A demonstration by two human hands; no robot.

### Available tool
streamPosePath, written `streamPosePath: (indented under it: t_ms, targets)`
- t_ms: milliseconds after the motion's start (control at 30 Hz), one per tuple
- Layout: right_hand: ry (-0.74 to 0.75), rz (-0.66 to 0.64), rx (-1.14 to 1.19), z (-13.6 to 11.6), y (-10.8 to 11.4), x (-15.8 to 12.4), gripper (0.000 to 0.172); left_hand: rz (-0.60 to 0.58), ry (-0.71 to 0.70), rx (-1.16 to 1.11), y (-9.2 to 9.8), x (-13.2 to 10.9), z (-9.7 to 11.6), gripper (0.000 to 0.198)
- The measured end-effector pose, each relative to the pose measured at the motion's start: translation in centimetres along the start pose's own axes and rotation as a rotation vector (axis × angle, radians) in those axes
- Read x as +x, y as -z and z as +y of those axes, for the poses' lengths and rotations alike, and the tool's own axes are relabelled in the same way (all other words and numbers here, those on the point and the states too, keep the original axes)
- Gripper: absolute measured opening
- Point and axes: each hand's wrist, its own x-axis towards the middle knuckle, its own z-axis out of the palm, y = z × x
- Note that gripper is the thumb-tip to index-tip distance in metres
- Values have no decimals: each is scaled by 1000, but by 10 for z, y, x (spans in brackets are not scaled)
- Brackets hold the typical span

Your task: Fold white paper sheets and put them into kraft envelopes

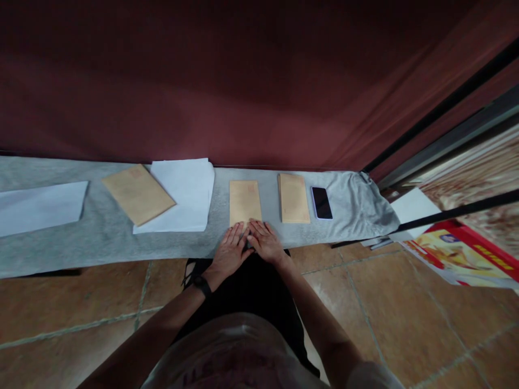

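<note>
A brown paper envelope [245,200] lies flat in front of me on the grey cloth, upright to my view. Its near edge is under the fingertips of both hands. My left hand [232,249] lies flat on that edge, fingers stretched forward, with a dark band on the wrist. Beside it my right hand [265,242] rests with its fingers extended, angled inward, the thumbs close together. Neither hand grips anything. To the right is a small stack of brown envelopes [294,199]. On the left, more brown envelopes [138,195] lie slanted partly over white paper sheets [182,186].
A phone [322,203] lies on the cloth [348,205] at the right. Folded white paper [44,208] lies at far left. A dark red curtain [243,108] hangs behind the narrow bench. A red and yellow box [466,254] stands at right on the tiled floor [389,308].
</note>
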Motion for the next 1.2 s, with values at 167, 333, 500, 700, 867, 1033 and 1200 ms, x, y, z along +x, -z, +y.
streamPosePath:
  t_ms: [167, 333, 500, 700, 867, 1033, 1200]
  targets:
    - [37, -51, -52, 16, -1, 35, 53, -17, -9, 40, 3, 1, 2, 66]
    - [6, -39, -76, 31, -2, 73, 53, -17, -8, 81, 4, 1, 3, 66]
    - [-23, -18, -115, 45, -2, 105, 55, -20, -2, 93, 3, 0, 2, 66]
    - [-61, -24, -139, 57, -1, 131, 57, -26, -5, 78, 5, 1, 2, 69]
    - [-79, -23, -145, 59, -1, 138, 58, -24, 4, 31, 6, 1, 3, 69]
    - [-20, -80, -146, 57, 2, 131, 59, -45, 1, 50, 6, 0, 2, 67]
    - [-15, -128, -117, 51, 2, 121, 60, -58, 16, 45, 7, -1, 3, 64]
